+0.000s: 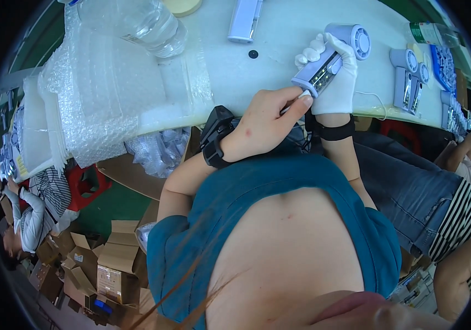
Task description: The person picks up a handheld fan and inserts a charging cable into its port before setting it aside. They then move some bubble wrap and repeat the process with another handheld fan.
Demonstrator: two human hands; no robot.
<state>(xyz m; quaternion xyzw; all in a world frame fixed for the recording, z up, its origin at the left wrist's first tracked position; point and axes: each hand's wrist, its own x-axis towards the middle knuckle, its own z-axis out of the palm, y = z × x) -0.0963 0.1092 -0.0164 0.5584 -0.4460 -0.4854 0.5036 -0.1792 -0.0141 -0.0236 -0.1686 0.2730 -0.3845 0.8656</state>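
Observation:
My right hand (pixel 341 85), in a white glove, is closed around a lavender handheld fan (pixel 315 70). The fan's round head points away to the right, and a dark window with small lit spots faces up on its handle. My bare left hand (pixel 265 118) is closed in a pinch at the handle's lower end. Between its thumb and fingers is a small white plug (pixel 305 94), touching the fan's base; how deep it sits is hidden. A thin white cable (pixel 379 100) curves over the table right of the glove.
Another lavender fan (pixel 244 22) lies farther back, near a small black disc (pixel 253 54). At left, bubble wrap sheets (pixel 89 93) lie beneath a clear bottle (pixel 155 30). More fans (pixel 406 82) rest at right, by a blue tray (pixel 443 69). Cardboard boxes (pixel 117 269) crowd the floor; other people sit on both sides.

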